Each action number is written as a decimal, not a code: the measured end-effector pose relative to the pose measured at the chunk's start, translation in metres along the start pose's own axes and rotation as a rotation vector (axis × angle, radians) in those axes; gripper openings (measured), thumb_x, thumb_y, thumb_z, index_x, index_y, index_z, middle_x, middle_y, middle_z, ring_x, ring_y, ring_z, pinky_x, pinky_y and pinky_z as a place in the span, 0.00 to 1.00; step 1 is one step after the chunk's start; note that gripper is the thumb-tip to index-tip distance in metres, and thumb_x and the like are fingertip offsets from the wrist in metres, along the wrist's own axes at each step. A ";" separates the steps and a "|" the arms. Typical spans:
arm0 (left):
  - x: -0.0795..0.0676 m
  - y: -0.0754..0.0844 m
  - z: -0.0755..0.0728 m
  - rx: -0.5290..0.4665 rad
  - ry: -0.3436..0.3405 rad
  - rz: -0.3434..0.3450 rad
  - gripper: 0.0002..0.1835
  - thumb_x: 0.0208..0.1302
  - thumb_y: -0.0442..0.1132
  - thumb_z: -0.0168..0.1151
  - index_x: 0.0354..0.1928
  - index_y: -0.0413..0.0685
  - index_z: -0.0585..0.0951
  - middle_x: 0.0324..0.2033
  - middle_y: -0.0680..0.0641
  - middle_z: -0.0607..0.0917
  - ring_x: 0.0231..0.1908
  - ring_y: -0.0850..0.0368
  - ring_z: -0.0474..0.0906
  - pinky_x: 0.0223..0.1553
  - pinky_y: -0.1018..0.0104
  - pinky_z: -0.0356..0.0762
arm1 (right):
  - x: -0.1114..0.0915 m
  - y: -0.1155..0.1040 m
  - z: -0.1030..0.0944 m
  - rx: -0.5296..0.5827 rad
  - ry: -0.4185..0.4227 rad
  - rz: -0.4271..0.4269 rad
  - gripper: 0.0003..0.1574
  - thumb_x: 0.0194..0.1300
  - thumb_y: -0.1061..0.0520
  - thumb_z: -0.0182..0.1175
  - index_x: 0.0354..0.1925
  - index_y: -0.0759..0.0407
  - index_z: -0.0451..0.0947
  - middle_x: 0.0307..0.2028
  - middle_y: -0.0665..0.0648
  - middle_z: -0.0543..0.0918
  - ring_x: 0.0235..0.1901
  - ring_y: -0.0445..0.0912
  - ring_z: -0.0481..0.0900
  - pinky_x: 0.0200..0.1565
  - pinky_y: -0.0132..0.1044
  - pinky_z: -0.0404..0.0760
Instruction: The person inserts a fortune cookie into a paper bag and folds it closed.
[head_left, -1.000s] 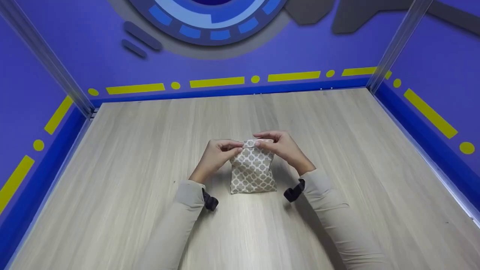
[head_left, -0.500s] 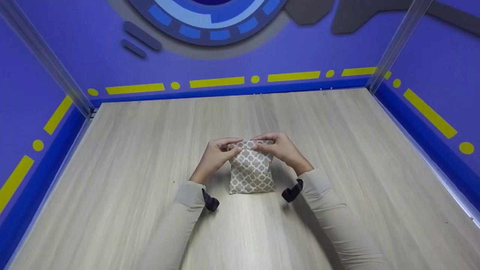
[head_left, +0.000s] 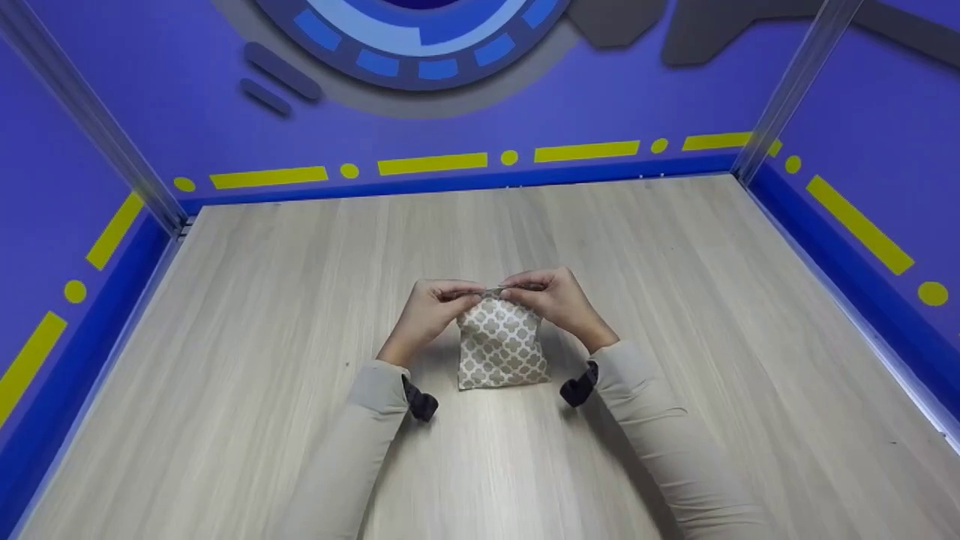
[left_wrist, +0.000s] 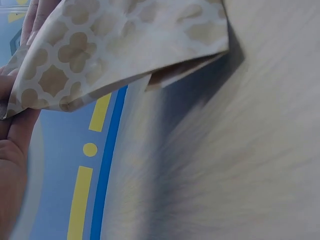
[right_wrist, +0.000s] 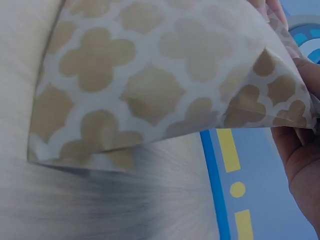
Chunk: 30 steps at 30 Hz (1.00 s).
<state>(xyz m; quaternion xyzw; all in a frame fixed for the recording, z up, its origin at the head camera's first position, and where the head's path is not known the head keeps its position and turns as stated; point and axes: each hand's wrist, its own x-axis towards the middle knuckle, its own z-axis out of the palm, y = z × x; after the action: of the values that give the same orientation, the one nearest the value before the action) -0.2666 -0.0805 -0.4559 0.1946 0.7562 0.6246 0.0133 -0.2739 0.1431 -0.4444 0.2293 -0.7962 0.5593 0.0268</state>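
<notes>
A paper bag (head_left: 501, 341) with a beige and white quatrefoil pattern stands on the table in the head view, its bottom edge toward me. My left hand (head_left: 431, 313) pinches the left part of its folded top edge between thumb and fingers. On the other side my right hand (head_left: 559, 301) pinches the right part of that edge. The fingertips of both hands nearly meet at the middle. In the left wrist view the bag (left_wrist: 125, 45) slants up from the table to the hand. The right wrist view shows the bag's side (right_wrist: 150, 90) and a creased corner by the fingers.
The wood-grain table (head_left: 300, 300) spreads around the bag. Blue walls (head_left: 435, 135) with yellow dashes rise at the back and both sides. A black wrist camera (head_left: 422, 405) hangs under the left cuff, another dark camera (head_left: 579, 388) under the right.
The bag's top flap, lying flat and visible earlier, is now rolled or folded over and mostly hidden by the fingers. The right hand has shifted slightly left and toward me.
</notes>
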 end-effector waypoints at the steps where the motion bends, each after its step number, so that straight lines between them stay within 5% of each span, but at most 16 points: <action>1: 0.000 0.000 0.000 -0.001 -0.002 -0.001 0.09 0.62 0.34 0.64 0.43 0.41 0.86 0.40 0.41 0.88 0.37 0.61 0.84 0.39 0.72 0.80 | 0.000 0.000 0.000 0.003 0.007 -0.014 0.09 0.58 0.61 0.68 0.37 0.65 0.87 0.36 0.64 0.87 0.30 0.37 0.84 0.32 0.26 0.81; 11: -0.005 0.022 0.000 -0.003 -0.003 -0.028 0.08 0.61 0.28 0.62 0.42 0.35 0.86 0.42 0.39 0.87 0.42 0.55 0.85 0.43 0.70 0.81 | 0.000 -0.001 -0.002 0.013 -0.026 -0.009 0.08 0.58 0.67 0.65 0.38 0.70 0.85 0.36 0.69 0.86 0.28 0.36 0.82 0.30 0.23 0.78; 15: -0.004 0.010 0.000 -0.002 0.001 -0.007 0.09 0.61 0.30 0.63 0.42 0.38 0.86 0.42 0.40 0.87 0.44 0.54 0.85 0.43 0.70 0.81 | 0.000 -0.001 -0.008 -0.013 -0.116 0.035 0.12 0.61 0.64 0.64 0.42 0.69 0.84 0.39 0.68 0.86 0.27 0.36 0.81 0.29 0.24 0.78; 21: -0.003 0.001 -0.001 0.010 -0.018 0.003 0.10 0.61 0.31 0.63 0.44 0.40 0.86 0.45 0.40 0.86 0.47 0.49 0.84 0.47 0.67 0.80 | -0.007 -0.021 -0.022 0.011 -0.252 0.110 0.19 0.68 0.60 0.58 0.54 0.66 0.79 0.50 0.66 0.83 0.40 0.37 0.82 0.40 0.27 0.79; 25: -0.007 0.013 -0.004 0.023 -0.035 -0.001 0.11 0.63 0.30 0.61 0.46 0.37 0.85 0.47 0.39 0.85 0.49 0.48 0.83 0.48 0.69 0.79 | -0.010 -0.030 -0.026 -0.005 -0.234 0.132 0.17 0.67 0.60 0.58 0.52 0.67 0.80 0.48 0.66 0.84 0.37 0.36 0.82 0.39 0.28 0.79; 30: -0.012 0.027 -0.009 0.035 -0.098 -0.014 0.12 0.66 0.30 0.57 0.49 0.35 0.83 0.51 0.38 0.83 0.54 0.46 0.79 0.50 0.72 0.77 | -0.010 -0.024 -0.027 -0.041 -0.183 0.055 0.13 0.65 0.65 0.59 0.46 0.70 0.82 0.44 0.67 0.85 0.37 0.35 0.83 0.39 0.26 0.79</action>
<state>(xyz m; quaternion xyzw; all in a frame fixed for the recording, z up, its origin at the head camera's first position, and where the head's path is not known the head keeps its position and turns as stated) -0.2504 -0.0889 -0.4311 0.2198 0.7669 0.6008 0.0511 -0.2613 0.1643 -0.4166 0.2567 -0.8126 0.5201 -0.0567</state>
